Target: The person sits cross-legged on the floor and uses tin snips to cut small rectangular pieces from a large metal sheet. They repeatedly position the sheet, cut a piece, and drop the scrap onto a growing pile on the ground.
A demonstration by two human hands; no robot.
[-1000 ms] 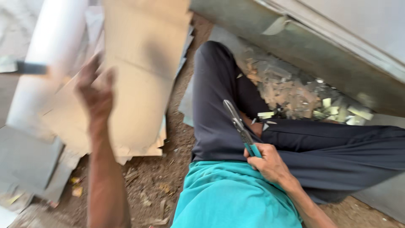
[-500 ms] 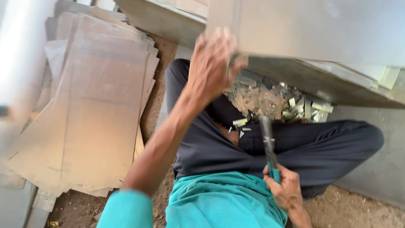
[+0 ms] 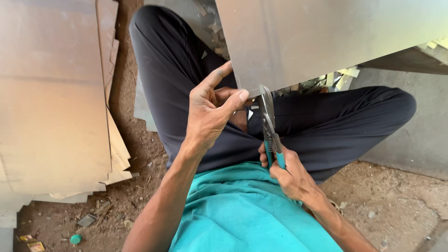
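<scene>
My left hand [image 3: 212,109] pinches the metal sheet [image 3: 326,37] at its lower corner; my right hand [image 3: 287,172] grips the snips [image 3: 268,116], blades at the sheet's bottom edge. Cut barely begun; nearly all remains.

The metal sheet [image 3: 326,37] blocks the way ahead; stacked sheets [image 3: 51,102] crowd the left; bare dirt [image 3: 396,200] lies open at right.

Left hand [image 3: 212,114] pinches with thumb and fingers; right hand [image 3: 287,170] curled in a closed grip
</scene>
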